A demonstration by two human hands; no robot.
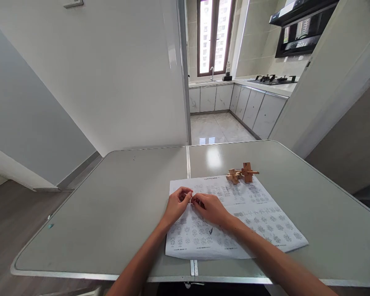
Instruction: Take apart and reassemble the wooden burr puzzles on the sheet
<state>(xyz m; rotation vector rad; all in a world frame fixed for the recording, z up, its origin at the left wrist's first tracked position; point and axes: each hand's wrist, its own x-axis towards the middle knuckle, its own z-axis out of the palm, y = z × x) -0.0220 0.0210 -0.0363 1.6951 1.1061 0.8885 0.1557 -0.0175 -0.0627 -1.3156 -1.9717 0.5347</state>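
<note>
My left hand (pixel 178 204) and my right hand (pixel 210 207) meet over the upper left part of a printed instruction sheet (pixel 200 250). The fingers of both are closed in a pinch, tips almost touching. Whatever lies between the fingertips is too small or too hidden to make out. The large white sheet bears rows of small line drawings of interlocking puzzle shapes. Beyond my right hand, at the sheet's far edge, sit two wooden interlocking puzzles: a lighter, knobbly one (pixel 233 176) and a browner, cross-shaped one (pixel 247 172) beside it.
The grey-green folding table (pixel 111 213) has a metal-edged seam running down its middle, partly under the sheet. A tiny teal bit (pixel 51 225) lies near its left edge. Behind the table stand a white wall (pixel 135 74) and a kitchen doorway with a gas hob (pixel 274 79).
</note>
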